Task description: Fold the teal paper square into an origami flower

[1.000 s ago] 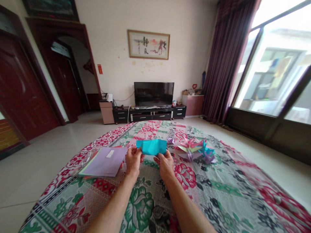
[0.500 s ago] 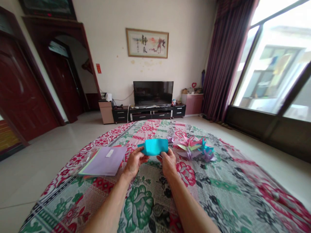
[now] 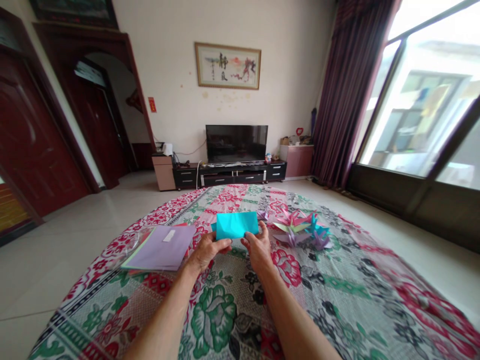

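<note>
Head view: far left stands a dark red door, and just right of it an archway with a 2nd red door behind. On the flowered cloth, toward its left side, lies a stack of sheets, purple on top, with green and orange edges showing beneath and a small white slip on it; clear plastic shows at its left. Next comes the left hand, its thumb along the lower left edge of the blue paper, its other fingers partly hidden, gripping that side. The paper sits between the 2 hands over the cloth, a flat folded oblong with a sliver of a back layer showing at its left end; I cannot tell whether it touches the cloth. Beyond it are a TV on a low black stand and, higher, a framed picture. The right hand pinches the paper's lower right corner, thumb in front, a finger by the right edge. Farther right, folded shapes in pink, green, purple and blue lie close together, then a purple curtain and a bright window.
</note>
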Available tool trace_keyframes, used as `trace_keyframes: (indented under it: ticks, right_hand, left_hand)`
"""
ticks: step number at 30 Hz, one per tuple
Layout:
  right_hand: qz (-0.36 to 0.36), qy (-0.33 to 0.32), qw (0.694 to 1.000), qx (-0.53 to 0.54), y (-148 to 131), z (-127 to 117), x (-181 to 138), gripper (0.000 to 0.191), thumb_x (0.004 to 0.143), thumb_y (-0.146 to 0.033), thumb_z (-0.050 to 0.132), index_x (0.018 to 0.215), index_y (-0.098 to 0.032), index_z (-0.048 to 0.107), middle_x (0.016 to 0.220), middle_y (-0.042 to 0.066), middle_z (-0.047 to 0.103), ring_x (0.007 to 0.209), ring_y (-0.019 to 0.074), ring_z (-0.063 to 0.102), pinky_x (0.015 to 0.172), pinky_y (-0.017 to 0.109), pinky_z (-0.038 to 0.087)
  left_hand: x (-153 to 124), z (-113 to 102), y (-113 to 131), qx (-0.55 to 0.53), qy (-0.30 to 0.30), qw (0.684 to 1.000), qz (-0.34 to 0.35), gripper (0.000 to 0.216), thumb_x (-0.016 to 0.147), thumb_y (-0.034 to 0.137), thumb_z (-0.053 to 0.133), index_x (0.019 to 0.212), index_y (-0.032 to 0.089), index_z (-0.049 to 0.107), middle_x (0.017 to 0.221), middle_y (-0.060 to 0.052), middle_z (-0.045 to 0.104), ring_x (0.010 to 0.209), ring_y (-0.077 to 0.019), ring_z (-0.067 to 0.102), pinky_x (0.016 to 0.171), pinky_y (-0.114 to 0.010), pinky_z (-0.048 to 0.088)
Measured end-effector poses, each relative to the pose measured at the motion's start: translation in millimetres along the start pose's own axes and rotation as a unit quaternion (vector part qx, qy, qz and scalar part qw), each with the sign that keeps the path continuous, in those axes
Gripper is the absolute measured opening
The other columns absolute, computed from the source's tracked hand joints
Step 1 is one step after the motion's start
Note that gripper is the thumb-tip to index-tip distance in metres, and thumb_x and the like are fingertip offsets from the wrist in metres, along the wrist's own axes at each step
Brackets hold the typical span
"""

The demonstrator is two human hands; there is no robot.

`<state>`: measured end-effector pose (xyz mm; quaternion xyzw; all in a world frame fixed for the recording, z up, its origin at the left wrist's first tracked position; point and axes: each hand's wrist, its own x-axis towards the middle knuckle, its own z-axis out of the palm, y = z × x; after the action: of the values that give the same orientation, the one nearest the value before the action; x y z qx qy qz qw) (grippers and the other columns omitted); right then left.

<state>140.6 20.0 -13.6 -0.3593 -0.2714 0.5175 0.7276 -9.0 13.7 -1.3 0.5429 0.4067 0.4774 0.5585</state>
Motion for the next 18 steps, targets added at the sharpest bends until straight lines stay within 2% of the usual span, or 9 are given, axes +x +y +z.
trace_keyframes:
  ticks: [5,8,13,16,18]
  right_hand:
    - [-0.005,-0.025,1.000,-0.010,-2,-2,2,0.074,0.057,-0.016,0.062,0.126,-0.028,0.037,0.065,-0.009,0.051,0.048,0.0060,0.048,0.046,0.017,0.041]
    - [-0.004,-0.005,1.000,-0.018,-1,-4,4,0.070,0.055,-0.016,0.062,0.121,-0.027,0.041,0.060,-0.011,0.047,0.047,0.0063,0.047,0.045,0.017,0.040]
    - [0.077,0.030,0.993,0.082,3,-2,3,0.058,0.051,-0.019,0.070,0.103,-0.027,0.045,0.068,-0.008,0.056,0.058,0.0090,0.057,0.058,0.022,0.048]
    - [0.123,-0.001,0.987,0.102,5,0,-1,0.051,0.049,-0.020,0.075,0.092,-0.025,0.047,0.071,-0.006,0.059,0.062,0.0105,0.059,0.061,0.024,0.049]
    - [0.125,-0.034,0.988,0.079,6,0,-4,0.046,0.048,-0.020,0.076,0.087,-0.023,0.051,0.067,-0.007,0.057,0.062,0.0099,0.058,0.060,0.023,0.049]
  left_hand:
    - [-7,5,5,-0.016,-0.044,0.999,-0.012,0.028,0.066,0.039,0.069,0.082,0.016,0.072,0.087,-0.009,0.071,0.071,-0.0209,0.066,0.063,-0.031,0.051]
    - [-8,4,6,-0.017,-0.058,0.998,-0.027,0.028,0.065,0.039,0.070,0.080,0.016,0.072,0.086,-0.011,0.072,0.072,-0.0234,0.067,0.061,-0.032,0.052]
    - [1,0,-2,0.057,-0.001,0.998,-0.026,0.028,0.067,0.040,0.067,0.078,0.015,0.071,0.075,-0.008,0.071,0.068,-0.0199,0.066,0.061,-0.028,0.049]
    - [7,0,-7,0.096,0.044,0.994,-0.014,0.028,0.068,0.041,0.065,0.078,0.015,0.070,0.068,-0.006,0.070,0.065,-0.0199,0.064,0.058,-0.027,0.046]
    - [8,-1,-9,0.105,0.072,0.992,-0.011,0.029,0.068,0.041,0.064,0.079,0.015,0.069,0.067,-0.004,0.070,0.065,-0.0201,0.064,0.057,-0.027,0.046]
